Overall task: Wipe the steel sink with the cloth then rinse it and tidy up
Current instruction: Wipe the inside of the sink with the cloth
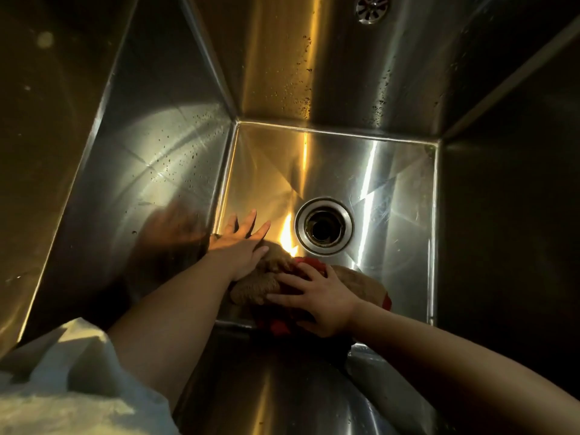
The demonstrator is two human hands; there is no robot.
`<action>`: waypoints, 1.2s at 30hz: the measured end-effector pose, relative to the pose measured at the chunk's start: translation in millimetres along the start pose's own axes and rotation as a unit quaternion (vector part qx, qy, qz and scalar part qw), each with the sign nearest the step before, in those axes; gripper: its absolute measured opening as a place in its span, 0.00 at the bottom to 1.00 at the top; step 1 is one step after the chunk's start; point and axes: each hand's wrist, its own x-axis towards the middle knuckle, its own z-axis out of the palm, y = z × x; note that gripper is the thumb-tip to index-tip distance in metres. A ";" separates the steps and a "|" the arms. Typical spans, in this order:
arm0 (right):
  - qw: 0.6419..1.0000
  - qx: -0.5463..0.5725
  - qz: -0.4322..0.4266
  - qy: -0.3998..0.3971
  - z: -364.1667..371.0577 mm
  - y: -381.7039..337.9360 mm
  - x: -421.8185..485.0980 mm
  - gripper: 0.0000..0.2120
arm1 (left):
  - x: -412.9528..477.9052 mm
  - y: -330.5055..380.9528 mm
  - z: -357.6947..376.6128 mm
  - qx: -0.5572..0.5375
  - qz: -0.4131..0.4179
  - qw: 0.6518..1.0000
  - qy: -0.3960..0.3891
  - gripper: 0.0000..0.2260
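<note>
While left hand [243, 248] and right hand [324, 298] press the cloth [255, 288] in the sink [395, 183], fingers [248, 219] lie splayed.

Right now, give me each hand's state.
Left hand: open, fingers spread, at the cloth's edge.
Right hand: open, fingers spread, pressing on the cloth.

Loose pale short sleeve [67, 368] on L arm [175, 304]; R forearm [439, 350] bare.

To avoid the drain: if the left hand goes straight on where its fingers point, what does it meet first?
Probably the sink's back wall; the left hand seems to pass left of the drain.
</note>
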 end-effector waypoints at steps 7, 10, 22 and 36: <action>0.999 -0.007 -0.037 -0.010 2.3 -7.4 -4.2 0.22 | -3.3 4.6 -13.7 0.009 -0.006 1.000 -0.023 0.24; 0.999 0.009 -0.050 -0.019 4.2 -4.6 -13.5 0.20 | -6.5 9.0 -20.0 0.007 -0.013 0.999 -0.034 0.25; 0.996 -0.033 -0.036 -0.079 0.6 22.9 -55.5 0.18 | -14.3 23.1 -26.1 -0.003 -0.032 0.998 -0.052 0.27; 0.987 -0.038 0.152 0.047 -49.8 72.8 -37.8 0.21 | -12.8 37.0 -35.3 0.020 -0.026 0.999 -0.040 0.27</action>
